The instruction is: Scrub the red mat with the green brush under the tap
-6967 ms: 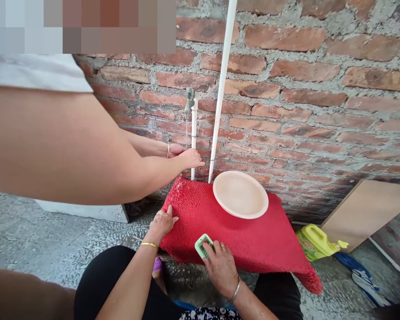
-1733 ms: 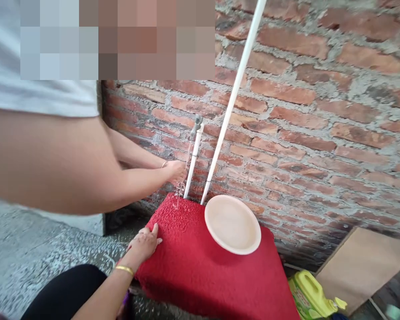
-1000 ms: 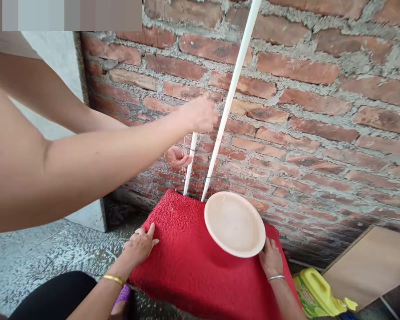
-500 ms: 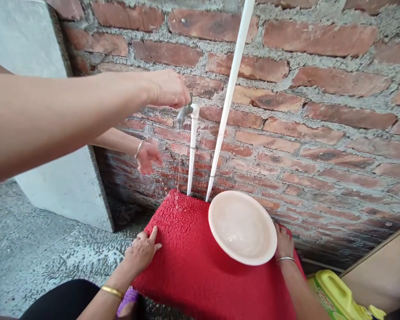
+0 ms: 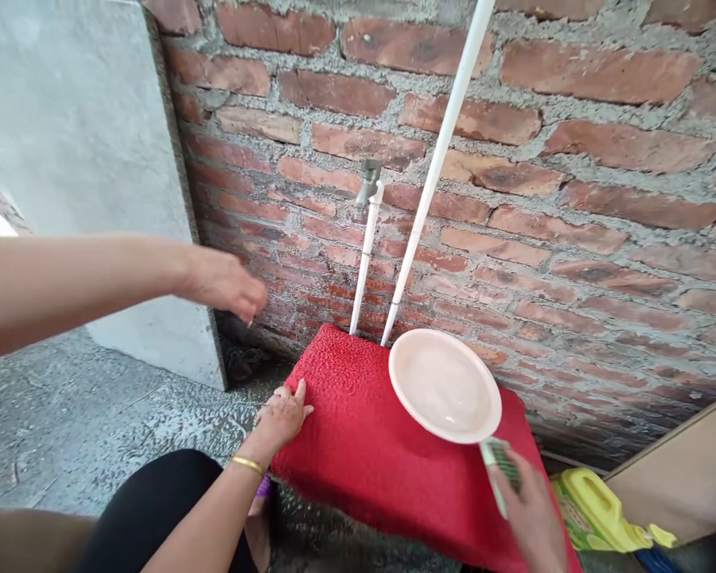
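My left hand (image 5: 283, 414), with a gold bangle at the wrist, rests on the left edge of a wet red cloth (image 5: 363, 477) draped over a low block or table. Its thumb and forefinger are stretched out on the fabric. My right hand (image 5: 531, 501) is closed round a green and white scrub brush (image 5: 501, 469), held over the cloth at the right. Just beyond the brush a pale pink plastic basin (image 5: 445, 390) with water in it sits on the cloth, slightly tilted in view.
Another person's hand (image 5: 227, 282) reaches in from the left. A metal tap (image 5: 367, 183) and white pipes (image 5: 438, 159) stand against the brick wall (image 5: 573, 239). A grey slab (image 5: 113, 159) leans at left; a yellow jug (image 5: 590, 509) is at right over wet concrete.
The co-worker's hand has left the tap and drawn back left; the thin stream of water has stopped. My right hand has come from behind the basin and now grips the scrub brush.
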`<state>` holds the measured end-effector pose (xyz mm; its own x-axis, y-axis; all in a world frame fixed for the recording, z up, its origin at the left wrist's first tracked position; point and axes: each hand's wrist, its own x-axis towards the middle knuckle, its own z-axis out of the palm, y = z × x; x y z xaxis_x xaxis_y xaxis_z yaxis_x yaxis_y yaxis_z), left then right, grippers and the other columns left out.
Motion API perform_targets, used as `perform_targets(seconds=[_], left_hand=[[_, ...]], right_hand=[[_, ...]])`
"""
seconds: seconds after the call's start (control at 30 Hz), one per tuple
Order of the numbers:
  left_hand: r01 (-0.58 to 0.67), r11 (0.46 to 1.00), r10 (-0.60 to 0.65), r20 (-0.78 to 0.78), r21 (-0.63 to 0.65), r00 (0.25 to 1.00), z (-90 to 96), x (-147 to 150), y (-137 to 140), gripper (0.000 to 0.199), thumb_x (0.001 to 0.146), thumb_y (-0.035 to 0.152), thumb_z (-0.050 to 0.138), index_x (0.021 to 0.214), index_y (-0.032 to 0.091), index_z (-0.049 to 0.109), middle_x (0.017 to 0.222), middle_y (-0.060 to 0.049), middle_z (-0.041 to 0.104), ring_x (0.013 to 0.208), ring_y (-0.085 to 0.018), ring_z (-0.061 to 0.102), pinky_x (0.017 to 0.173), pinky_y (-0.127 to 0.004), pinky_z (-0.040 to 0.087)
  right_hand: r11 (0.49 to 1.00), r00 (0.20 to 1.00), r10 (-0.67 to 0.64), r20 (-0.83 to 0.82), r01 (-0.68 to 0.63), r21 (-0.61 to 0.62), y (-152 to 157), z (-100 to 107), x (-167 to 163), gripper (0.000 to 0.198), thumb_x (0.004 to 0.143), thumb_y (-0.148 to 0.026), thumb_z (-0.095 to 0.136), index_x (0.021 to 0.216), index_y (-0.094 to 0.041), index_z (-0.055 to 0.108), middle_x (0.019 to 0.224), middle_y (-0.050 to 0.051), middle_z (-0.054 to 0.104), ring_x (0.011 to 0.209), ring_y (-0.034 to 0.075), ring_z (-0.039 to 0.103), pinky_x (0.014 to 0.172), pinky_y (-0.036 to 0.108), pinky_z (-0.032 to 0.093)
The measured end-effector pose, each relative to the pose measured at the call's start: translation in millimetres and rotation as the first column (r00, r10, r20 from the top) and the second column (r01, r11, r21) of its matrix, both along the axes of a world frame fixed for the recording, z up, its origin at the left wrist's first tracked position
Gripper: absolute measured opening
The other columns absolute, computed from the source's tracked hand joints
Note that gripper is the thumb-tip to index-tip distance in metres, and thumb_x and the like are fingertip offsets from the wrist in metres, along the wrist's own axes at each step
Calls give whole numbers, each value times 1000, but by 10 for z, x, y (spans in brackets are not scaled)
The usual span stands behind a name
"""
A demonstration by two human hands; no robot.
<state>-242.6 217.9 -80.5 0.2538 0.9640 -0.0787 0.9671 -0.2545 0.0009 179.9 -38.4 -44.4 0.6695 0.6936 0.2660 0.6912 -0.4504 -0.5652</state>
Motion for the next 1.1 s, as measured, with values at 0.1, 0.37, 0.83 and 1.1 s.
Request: perform_targets(seconds=[0.1,0.37,0.83,1.1], left_hand=[[-19,1000,18,-55,-9,998,82,34,-16,65,100,53,44,156,20,42,123,-26,58,100,-34,68,72,-48,60],[2,1000,-6,-120,-28,993,223,68,-37,59,103,44,40,157,20,39,123,-27,59,104,-36,69,74,-47,60],[-9,999,5,-77,-49,997,241,82,-35,63,101,47,38,156,17,38,125,-28,57,106,-38,66,75,-52,58],[59,996,-63,-74,-67,995,227,10,27,61,103,43,39,155,12,39,120,-26,61,110,-35,66,89,-45,54]], right_hand=[[951,951,308,10,-308,-11,268,-95,-1056,45,93,-58,47,121,-29,66,115,8,69,104,25,66,91,38,53],[900,803,435,406,-371,-231,848,-188,-1948,37,95,-29,57,132,-33,63,117,7,68,99,25,63,89,39,48],[799,850,-336,405,485,-355,-948,-29,326,55,97,-55,34,133,-22,58,109,18,67,81,32,68,75,47,54],[949,931,312,192,-296,-107,150,-35,-1403,37,101,-45,42,127,-30,64,113,9,68,98,24,64,88,38,50]])
